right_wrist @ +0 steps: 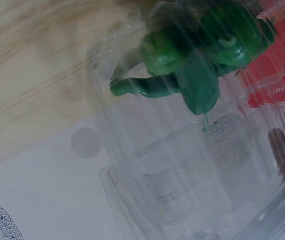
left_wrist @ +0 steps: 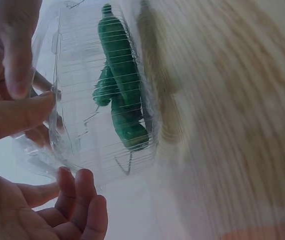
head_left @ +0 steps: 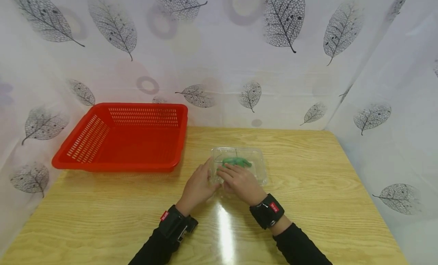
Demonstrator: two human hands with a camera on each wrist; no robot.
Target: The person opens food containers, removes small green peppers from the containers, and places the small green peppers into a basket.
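Observation:
A clear plastic box (head_left: 259, 164) sits on the table in front of me, with several long green vegetables inside that look like cucumbers or peppers (head_left: 237, 161). Through its ribbed wall the left wrist view shows the green vegetables (left_wrist: 118, 60) lying against one another, one of them bumpy. My left hand (head_left: 197, 186) holds the box's left front corner, thumb on the rim and fingers curled by the side. My right hand (head_left: 243, 184) grips the front edge, its fingers reaching over the top. Part of the front edge is hidden by the hands.
A red slotted plastic basket (head_left: 137, 168) stands on the left of the wood-grain table (head_left: 308, 204). Behind the table and along its sides hangs a white leaf-patterned sheet (head_left: 219, 59). Black bands with small cameras are strapped to both wrists.

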